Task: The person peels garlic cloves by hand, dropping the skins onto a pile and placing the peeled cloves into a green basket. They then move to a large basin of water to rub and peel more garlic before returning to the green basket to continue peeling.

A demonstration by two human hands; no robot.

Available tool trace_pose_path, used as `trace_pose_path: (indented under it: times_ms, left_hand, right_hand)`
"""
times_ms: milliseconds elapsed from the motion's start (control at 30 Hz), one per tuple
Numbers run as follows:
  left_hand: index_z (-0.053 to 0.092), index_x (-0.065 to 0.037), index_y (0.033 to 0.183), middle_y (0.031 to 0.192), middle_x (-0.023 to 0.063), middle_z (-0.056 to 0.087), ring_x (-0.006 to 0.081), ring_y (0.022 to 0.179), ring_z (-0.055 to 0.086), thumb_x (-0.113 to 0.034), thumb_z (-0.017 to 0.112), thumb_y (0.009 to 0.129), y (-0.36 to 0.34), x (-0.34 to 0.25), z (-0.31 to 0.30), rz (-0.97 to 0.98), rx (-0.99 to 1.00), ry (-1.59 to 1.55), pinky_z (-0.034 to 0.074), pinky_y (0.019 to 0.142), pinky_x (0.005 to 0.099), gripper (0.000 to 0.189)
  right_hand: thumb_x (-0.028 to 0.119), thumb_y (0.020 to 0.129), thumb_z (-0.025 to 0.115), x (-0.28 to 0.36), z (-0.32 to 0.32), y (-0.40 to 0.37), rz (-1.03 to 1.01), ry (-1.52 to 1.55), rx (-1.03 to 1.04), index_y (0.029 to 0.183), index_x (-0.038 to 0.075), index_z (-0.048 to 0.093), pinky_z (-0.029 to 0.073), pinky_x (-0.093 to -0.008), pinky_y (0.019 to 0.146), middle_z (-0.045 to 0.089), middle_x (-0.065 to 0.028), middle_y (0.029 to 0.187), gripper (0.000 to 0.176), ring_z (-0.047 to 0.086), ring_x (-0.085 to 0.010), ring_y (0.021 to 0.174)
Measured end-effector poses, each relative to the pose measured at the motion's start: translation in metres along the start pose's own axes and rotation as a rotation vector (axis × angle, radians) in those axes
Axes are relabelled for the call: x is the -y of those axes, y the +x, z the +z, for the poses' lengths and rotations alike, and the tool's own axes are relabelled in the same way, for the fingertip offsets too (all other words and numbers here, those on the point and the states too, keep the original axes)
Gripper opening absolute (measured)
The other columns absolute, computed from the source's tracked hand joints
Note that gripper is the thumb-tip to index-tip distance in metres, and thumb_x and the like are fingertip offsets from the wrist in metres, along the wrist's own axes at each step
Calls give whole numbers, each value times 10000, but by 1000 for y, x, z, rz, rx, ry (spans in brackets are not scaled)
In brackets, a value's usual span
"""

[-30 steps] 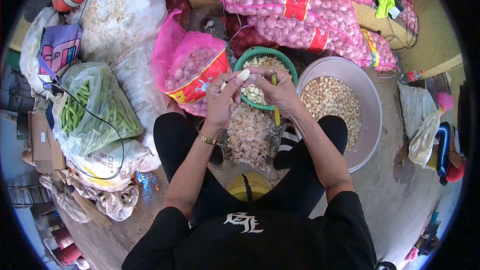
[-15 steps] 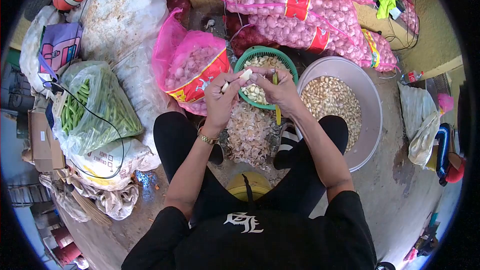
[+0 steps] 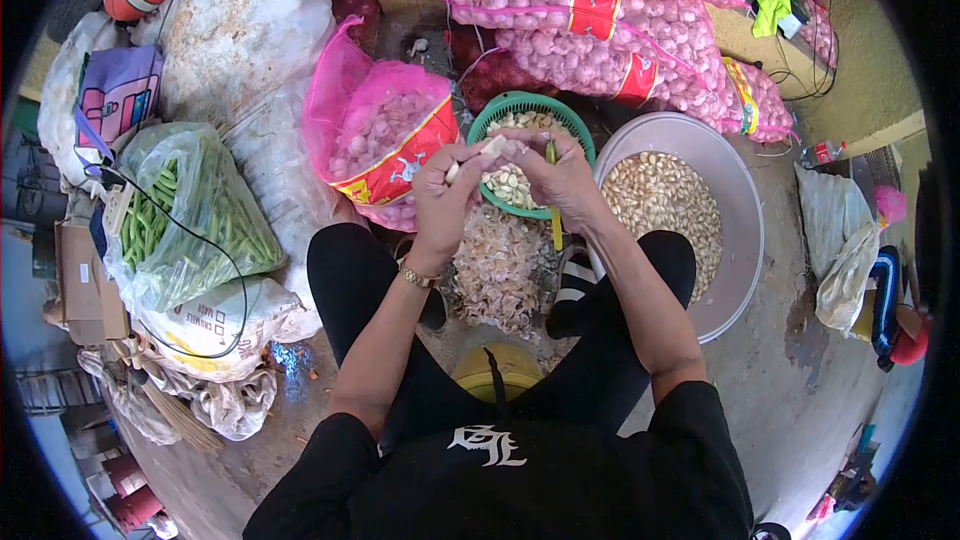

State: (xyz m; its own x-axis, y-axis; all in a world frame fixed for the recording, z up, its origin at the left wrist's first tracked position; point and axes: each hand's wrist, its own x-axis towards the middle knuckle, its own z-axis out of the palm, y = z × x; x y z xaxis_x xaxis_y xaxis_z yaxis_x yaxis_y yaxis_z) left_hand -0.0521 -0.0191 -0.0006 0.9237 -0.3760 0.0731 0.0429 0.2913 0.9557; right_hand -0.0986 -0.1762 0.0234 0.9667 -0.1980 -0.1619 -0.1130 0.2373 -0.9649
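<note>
In front of me, my left hand [image 3: 440,195] is closed on a pale garlic clove [image 3: 492,147] between its fingertips. A second clove [image 3: 453,172] is tucked in the same hand's fingers. My right hand [image 3: 562,178] meets the first clove with its thumb and fingertips. It also grips a slim yellow-green tool [image 3: 557,228], seemingly a small knife; its blade cannot be made out. Under both hands is a green plastic basket [image 3: 578,118] of peeled cloves [image 3: 510,185]. Papery garlic skins [image 3: 505,270] lie heaped on the floor between my feet.
To the right stands a wide basin [image 3: 738,270] of unpeeled cloves [image 3: 665,205]. An open pink mesh sack [image 3: 335,120] of garlic is at the left, with stacked garlic sacks [image 3: 620,50] behind. A bag of green beans [image 3: 190,220] sits further left. I sit on something yellow [image 3: 475,375].
Both hands stay nearly in place over the basket. The fingers shift slightly around the clove, and it tilts a little.
</note>
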Motion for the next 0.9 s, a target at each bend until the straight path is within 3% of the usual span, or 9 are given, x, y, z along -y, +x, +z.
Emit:
trace_pose_path:
  times_ms: [200,433,533,600,700,900]
  left_hand:
    - [677,-48,1032,593,-57,511,-2,466,404,-119,634,921,3,0,-1,-40,6,-54,268,408,167,139]
    - [677,-47,1007,622,-74,519,-15,480,392,-96,642,913,2,1,-4,-47,-9,-36,260,418,164,112]
    - [677,-29,1020,691,-52,570,-5,569,465,-64,642,905,1,8,-7,22,44,-58,339,494,162,126]
    - [674,0,1038,788,-8,626,20,702,535,-38,635,900,1,8,-7,85,73,-32,410,612,180,148]
    - [672,22,1044,882,26,658,47,805,566,-21,628,896,-1,2,-6,105,65,112,437,700,199,160]
    - [681,17,1026,902,35,676,67,815,587,-30,643,883,0,2,-3,170,74,238,457,727,216,155]
  right_hand:
    - [215,912,665,3,-3,-1,39,43,80,1145,92,668,235,-178,406,568,81,702,264,340,17,462]
    - [204,902,675,-5,-4,1,17,16,67,1118,66,677,241,-177,409,597,68,725,256,351,17,469]
    - [204,894,685,-5,-4,1,11,22,42,1108,58,679,243,-178,409,589,66,718,259,355,15,471]
    - [204,890,690,-7,-4,1,12,16,36,1107,56,678,244,-179,410,583,65,712,262,355,14,471]
    - [216,882,699,-9,-4,2,23,42,29,1086,56,679,245,-182,410,587,58,715,260,358,11,473]
    - [216,862,723,-6,-3,2,27,50,2,1009,62,678,250,-182,410,586,52,713,217,367,3,471]
